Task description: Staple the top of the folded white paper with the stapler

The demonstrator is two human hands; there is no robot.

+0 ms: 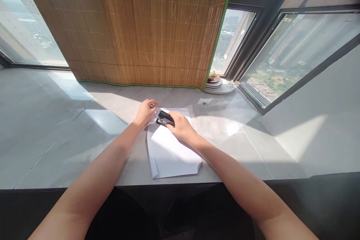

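Observation:
White paper sheets (174, 153) lie on the grey tiled ledge, with folded or curled edges at the lower corners. My right hand (181, 125) is wrapped around a black stapler (165, 117), whose jaws point left over the top left part of the paper. At that same corner, my left hand (146, 111) has its fingers curled in a pinch on the paper's edge. Its fingertips are partly hidden. Some faint writing shows along the sheets' top edge, to the right of the stapler.
A bamboo blind (140, 26) with green edging hangs down to the back of the ledge (70, 138). Stacked plates (219, 87) stand in the window corner. A small dark piece (204, 103) lies right of the paper. Sunlit patches cross the tiles; a wall rises at right.

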